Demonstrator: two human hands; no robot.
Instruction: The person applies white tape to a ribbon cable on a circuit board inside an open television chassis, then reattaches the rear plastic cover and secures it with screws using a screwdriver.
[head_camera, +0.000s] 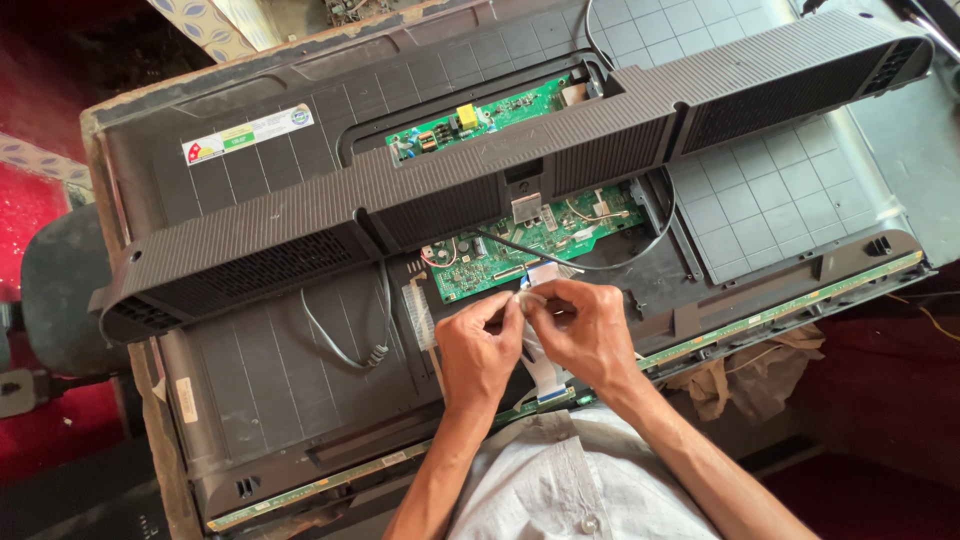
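White flat ribbon cable (531, 345) at lower centre of opened flat-panel TV back (250, 360), running from near the lower green circuit board (530, 245) down toward the panel's bottom edge, blue tab end (551, 396) close to the thin green strip board (780, 310). Pinched near its upper end by both hands. Left hand (478, 350): thumb and forefinger closed on the cable, other fingers curled. Right hand (585, 330): fingertips closed on the same stretch, touching the left-hand fingertips. Exact contact point partly hidden behind fingers.

Just left of the hands: second white ribbon strip (419, 315) lying flat on the panel. Further left: grey cable loop with connector end (372, 352), loose on the gridded black back.

Above the hands: long ribbed dark-grey cover bar (480, 165) lying diagonally across the set, vented grilles at both ends. Second green board (480, 115) with yellow component visible above the bar. Thin black wire (640, 245) looping off the lower board to the right.

Labels: rectangular white sticker with red, green and blue marks (247, 133) at upper left of the back; small pale upright sticker (186, 400) at lower left edge.

Outward: worn wooden table edge (150, 400), crumpled beige cloth (715, 375) at right below the panel, red floor (40, 430) at left, dark round seat (65, 290) at left edge. White checked shirt (560, 480) at bottom.
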